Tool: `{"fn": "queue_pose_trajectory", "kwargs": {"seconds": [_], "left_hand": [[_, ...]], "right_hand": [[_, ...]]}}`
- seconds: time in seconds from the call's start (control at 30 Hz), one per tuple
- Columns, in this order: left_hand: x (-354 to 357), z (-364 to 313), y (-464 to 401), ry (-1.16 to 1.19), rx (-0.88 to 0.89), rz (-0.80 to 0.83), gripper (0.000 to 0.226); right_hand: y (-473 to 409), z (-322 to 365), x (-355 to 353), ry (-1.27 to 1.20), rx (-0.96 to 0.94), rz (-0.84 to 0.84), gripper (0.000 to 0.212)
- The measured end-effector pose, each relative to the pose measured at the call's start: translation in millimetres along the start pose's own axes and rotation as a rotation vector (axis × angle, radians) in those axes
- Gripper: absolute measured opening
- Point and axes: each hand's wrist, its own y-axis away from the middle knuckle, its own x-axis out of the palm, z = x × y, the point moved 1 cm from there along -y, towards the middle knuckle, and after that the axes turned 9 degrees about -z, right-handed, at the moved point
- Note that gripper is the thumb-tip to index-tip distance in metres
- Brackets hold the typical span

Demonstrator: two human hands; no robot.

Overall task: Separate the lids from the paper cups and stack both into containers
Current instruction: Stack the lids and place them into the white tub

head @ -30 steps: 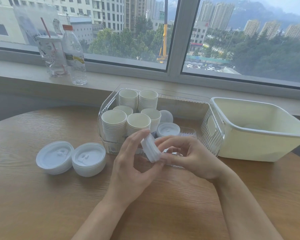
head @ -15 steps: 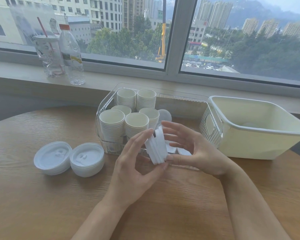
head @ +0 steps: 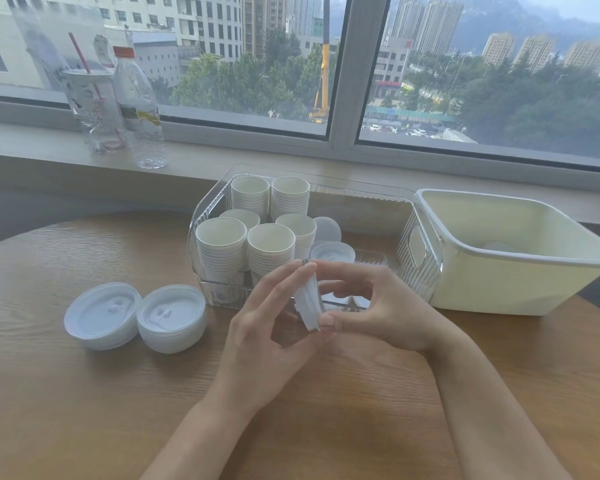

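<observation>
white lids (head: 137, 315), cream tub (head: 506, 289) (plain), wood-grain table (head: 84, 410)

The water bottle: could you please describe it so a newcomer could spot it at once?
Look at the windowsill behind the wooden table, far left. Two clear containers stand there; the bottle is the right one, with an orange cap, unlike the plastic cup with its red straw.

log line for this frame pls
both hands hold lid stack on edge | cups nested in clear bin | two lid piles on table

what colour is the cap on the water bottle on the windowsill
Orange-red, on the clear bottle; head view.
</observation>
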Motion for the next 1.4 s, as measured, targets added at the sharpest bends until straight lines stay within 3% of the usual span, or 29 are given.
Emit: {"fn": "queue_pose_trajectory", "kwargs": {"seconds": [0.17, 0.37, 0.7, 0.93, 1.4], "left_hand": [[-2.1, 5.0, -0.4, -0.070, -0.040, -0.074, 0.070], [-4.1, 13.2, 0.4, -0.097, -0.073, -0.121, 0.071], [-3.5, 13.4, 0.5, -0.092, -0.075, -0.105, 0.072], [-2.4, 12.3, 0.6, -0.065, -0.087, -0.116, 0.076], [-1.3, 14.0, 1.9, 0.009, -0.138, -0.119, 0.083]], "right_hand": [[-0.3, -11.1, 0.2, 0.140, 0.092, -0.054, 0.084], [-0.4, -19.7, -2.2, 0.349, 0.163, 0.017, 0.049], [-3.6, -25.2, -12.9, 0.122, 0.031, -0.308, 0.028], [-4.6, -15.0, -11.6, -0.070, -0.064, -0.398, 0.022], [-0.5, -4.1, 3.2, -0.259, -0.102, -0.033, 0.025]]}}
